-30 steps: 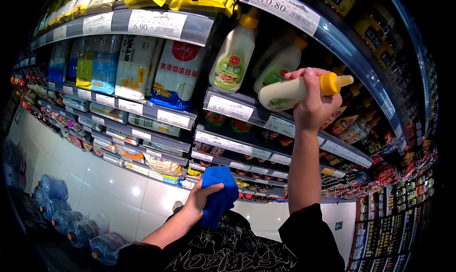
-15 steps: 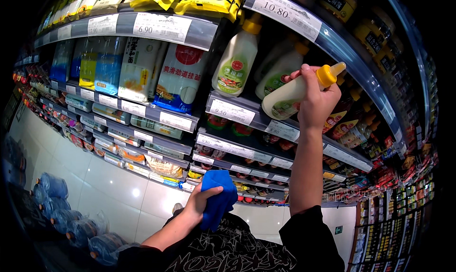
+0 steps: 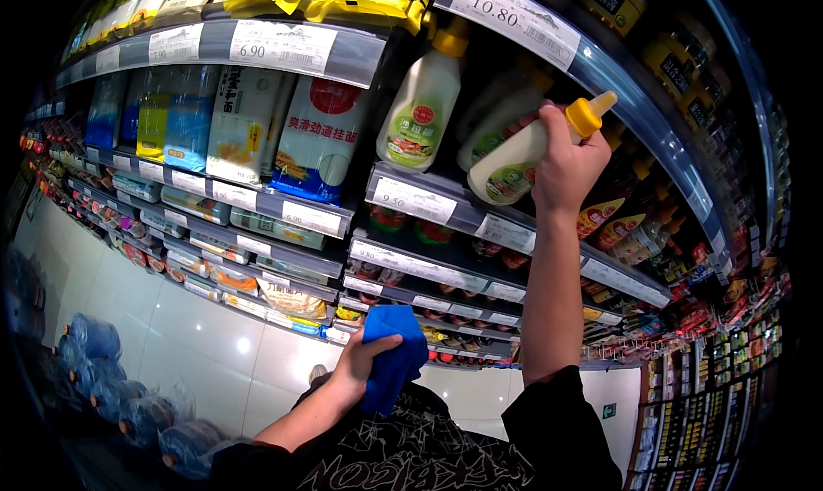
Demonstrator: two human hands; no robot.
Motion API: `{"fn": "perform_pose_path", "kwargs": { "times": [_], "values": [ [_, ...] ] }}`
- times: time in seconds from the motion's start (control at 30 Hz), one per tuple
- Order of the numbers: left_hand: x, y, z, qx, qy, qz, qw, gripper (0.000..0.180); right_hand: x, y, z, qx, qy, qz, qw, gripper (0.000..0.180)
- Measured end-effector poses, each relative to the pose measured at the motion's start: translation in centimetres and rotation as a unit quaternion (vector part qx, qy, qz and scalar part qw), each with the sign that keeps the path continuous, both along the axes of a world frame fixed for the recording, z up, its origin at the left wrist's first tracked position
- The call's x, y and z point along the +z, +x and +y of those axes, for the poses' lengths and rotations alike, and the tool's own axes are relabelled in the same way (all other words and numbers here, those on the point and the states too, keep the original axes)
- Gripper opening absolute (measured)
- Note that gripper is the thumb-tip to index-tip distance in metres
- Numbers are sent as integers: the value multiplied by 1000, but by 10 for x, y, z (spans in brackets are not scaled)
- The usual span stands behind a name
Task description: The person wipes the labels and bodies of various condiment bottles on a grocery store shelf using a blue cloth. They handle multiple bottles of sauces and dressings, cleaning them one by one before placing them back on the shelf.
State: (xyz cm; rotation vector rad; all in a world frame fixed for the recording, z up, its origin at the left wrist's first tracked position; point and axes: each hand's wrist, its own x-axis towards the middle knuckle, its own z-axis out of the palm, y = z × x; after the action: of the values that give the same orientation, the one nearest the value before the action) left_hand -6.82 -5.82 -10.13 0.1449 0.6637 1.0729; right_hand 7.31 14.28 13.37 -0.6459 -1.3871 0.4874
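Since the earlier frame, the bottle (image 3: 507, 167) has swung from nearly level to a steeper slant, its yellow cap (image 3: 583, 118) raised to the right. I have the right hand (image 3: 572, 167) with its fingers wrapped round it near the cap. The base is at the front of the shelf (image 3: 465, 217); I cannot tell whether they touch. A second bottle (image 3: 420, 114) stands on the shelf to its left. Lower down, I see the left hand (image 3: 362, 367) with fingers gripping a blue cloth (image 3: 398, 341), well apart from the shelf.
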Motion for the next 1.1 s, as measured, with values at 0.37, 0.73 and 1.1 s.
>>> {"fn": "perform_pose_path", "kwargs": {
  "times": [0.37,0.73,1.1],
  "values": [
    [10,-1,-3,15,-14,32,999,40,-17,4,8,-36,2,-21,999,16],
    [4,5,4,14,-12,26,999,38,-12,-4,14,-56,-6,-135,989,16],
    [6,5,0,19,15,15,1000,40,-28,-4,45,-182,37,-119,975,40]
  ]
}}
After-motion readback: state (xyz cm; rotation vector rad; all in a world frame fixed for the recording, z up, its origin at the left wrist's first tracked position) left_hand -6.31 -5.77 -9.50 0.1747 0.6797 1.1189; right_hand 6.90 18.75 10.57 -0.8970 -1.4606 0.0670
